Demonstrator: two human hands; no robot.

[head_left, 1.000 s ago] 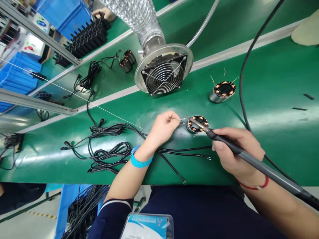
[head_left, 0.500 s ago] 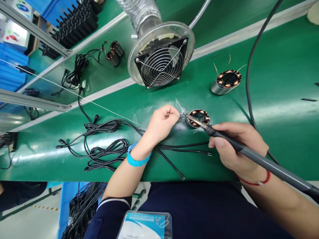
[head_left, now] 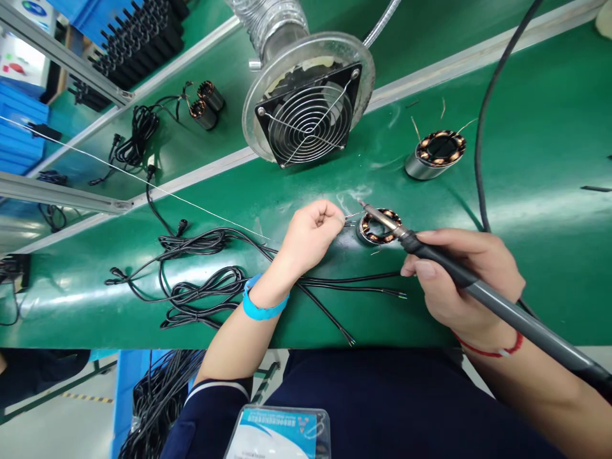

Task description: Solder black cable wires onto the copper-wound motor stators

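My right hand (head_left: pixel 471 280) grips a soldering iron (head_left: pixel 440 264) by its dark handle, the tip pointing up and left. That tip lies in front of a copper-wound motor stator (head_left: pixel 366 234) on the green bench. My left hand (head_left: pixel 314 233) is closed in a pinch just left of the stator, on a thin wire end of a black cable; the fingers hide most of it. Faint smoke drifts above the fingertips. Under my left wrist run several black cables (head_left: pixel 335 315) with stripped ends, their coiled parts (head_left: pixel 205 280) lying to the left.
A fume extractor fan (head_left: pixel 310 127) hangs above the bench. A second stator (head_left: pixel 433 159) with upright wire ends stands at the back right. The iron's black cord (head_left: pixel 480 140) arcs down the right side. Two small stators (head_left: pixel 203 115) and a coiled cable lie behind the rail.
The soldering iron's tip has moved away from the wire at my left fingertips, up and to the right. My right hand has shifted slightly right; my left hand stays nearly still.
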